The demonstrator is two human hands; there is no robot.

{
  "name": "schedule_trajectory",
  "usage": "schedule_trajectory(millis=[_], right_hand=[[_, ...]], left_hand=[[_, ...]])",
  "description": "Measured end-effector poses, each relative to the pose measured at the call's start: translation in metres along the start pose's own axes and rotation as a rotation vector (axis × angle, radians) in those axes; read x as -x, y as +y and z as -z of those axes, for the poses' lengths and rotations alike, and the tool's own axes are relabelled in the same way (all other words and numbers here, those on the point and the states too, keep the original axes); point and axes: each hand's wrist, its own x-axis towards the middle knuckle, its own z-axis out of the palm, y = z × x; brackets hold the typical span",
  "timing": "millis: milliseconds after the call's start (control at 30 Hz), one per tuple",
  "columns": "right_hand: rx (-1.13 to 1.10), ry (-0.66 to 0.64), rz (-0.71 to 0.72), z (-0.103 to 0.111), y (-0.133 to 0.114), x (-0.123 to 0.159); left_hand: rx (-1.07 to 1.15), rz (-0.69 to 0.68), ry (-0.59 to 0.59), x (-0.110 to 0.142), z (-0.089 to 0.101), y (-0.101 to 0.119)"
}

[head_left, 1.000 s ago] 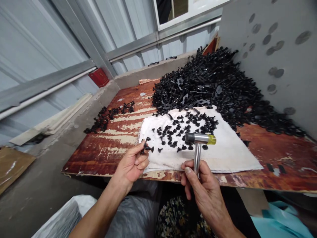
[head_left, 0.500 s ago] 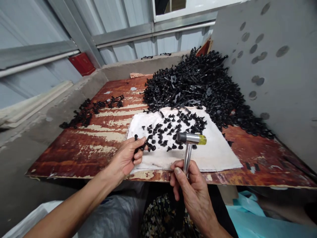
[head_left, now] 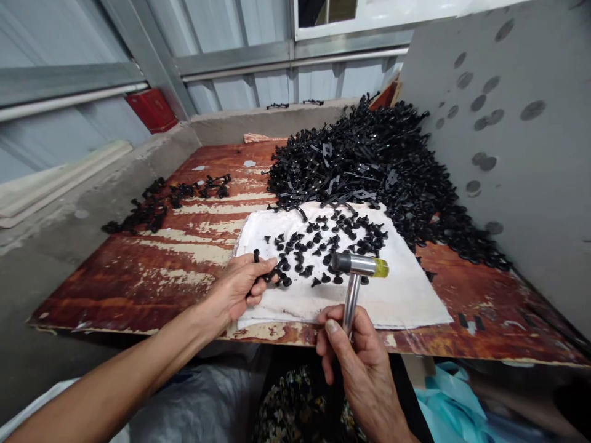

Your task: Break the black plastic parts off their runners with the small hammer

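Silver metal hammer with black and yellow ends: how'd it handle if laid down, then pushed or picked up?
The silver metal hammer would likely feel head-heavy: its thick head tops a slim shaft. It's probably stiff, since the shaft looks like straight metal. Its round head might rock, but the jutting shaft should limit rolling.

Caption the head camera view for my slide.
Left hand holds a black part, right hand a hammer, by a white cloth scattered with small black pieces.

Pale corrugated metal walls (head_left: 221,24) rose behind a concrete ledge (head_left: 249,124), with a white-framed window (head_left: 329,11) above. A red-brown tabletop (head_left: 115,271) (its surface worn and streaked with cream) spread below, beside a grey panel (head_left: 530,184) marked with dark round spots (head_left: 532,110)
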Motion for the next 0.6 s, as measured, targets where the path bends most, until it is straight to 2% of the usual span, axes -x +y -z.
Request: schedule_trajectory(millis=[600], right_hand=[[0.003, -0.014, -0.007, -0.0005, -0.0019, -0.0015]], left_hand=[[-0.01, 0.016, 0.044, -0.0043, -0.002, 0.0018]])
